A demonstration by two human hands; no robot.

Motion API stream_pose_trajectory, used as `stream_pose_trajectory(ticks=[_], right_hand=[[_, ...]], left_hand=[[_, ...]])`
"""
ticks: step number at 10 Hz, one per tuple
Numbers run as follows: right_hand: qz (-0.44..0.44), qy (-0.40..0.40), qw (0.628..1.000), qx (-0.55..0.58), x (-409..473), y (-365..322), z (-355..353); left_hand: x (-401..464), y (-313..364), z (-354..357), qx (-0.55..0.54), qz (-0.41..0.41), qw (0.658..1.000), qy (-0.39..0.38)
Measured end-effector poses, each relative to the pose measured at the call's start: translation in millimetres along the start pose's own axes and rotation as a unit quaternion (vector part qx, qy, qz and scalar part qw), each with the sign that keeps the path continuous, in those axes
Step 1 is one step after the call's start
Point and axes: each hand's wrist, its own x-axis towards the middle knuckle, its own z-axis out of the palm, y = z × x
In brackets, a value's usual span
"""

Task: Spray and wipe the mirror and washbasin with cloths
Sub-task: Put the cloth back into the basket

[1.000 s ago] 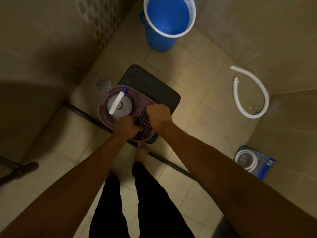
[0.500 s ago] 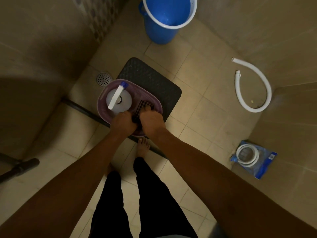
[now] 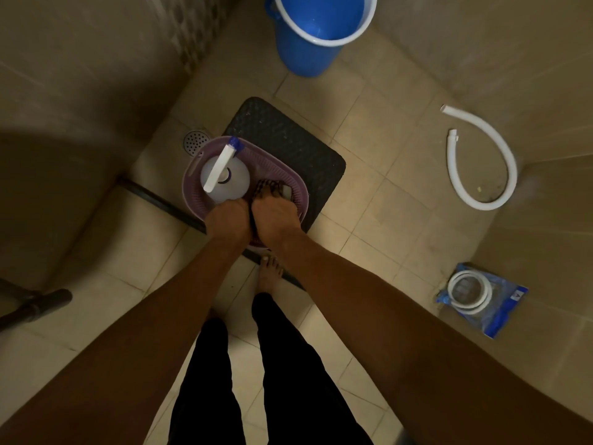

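A purple plastic basket stands on the bathroom floor, half on a dark mat. Inside it a white spray bottle with a blue nozzle tip stands upright at the left. A dark checked cloth lies at the right of the basket. My left hand and my right hand are side by side over the basket's near part, both with fingers curled down onto the checked cloth. The fingertips are hidden behind the knuckles. Neither mirror nor washbasin is in view.
A blue bucket with a white rim stands at the back. A white hose curves on the tiles at the right. A blue packet with a coiled white hose lies nearer. A floor drain sits left of the basket. A dark pipe is at far left.
My right hand has drawn back from the basket's middle to sit close against my left hand, both bunching the checked cloth. The view has shifted slightly forward.
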Motion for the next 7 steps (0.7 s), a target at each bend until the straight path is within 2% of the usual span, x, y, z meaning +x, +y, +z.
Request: stream_pose_trajectory(ticks=[1,3,4,5,6,7], right_hand=[[-0.014,0.026,1.0,-0.001,-1,0,0],[-0.01,-0.02,1.0,-0.003,-4,-1,12],[-0.012,-0.024,1.0,0.016,-5,4,16],[-0.032,-0.019,0.999,0.008,-9,8,18],[-0.032,0.021,0.999,0.016,-20,13,12],[-0.043,0.029,0.998,0.038,-40,20,-3]], left_hand=[[-8,-1,-5,0.002,0.018,0.999,0.032],[-15,-7,8,0.009,0.073,0.997,-0.023],[-19,-8,4,-0.003,0.104,0.994,-0.027],[-29,-8,-6,-0.034,0.097,0.994,0.024],[-45,-9,-15,-0.065,0.08,0.993,0.052],[-63,-12,-23,-0.051,0.065,0.995,0.06]])
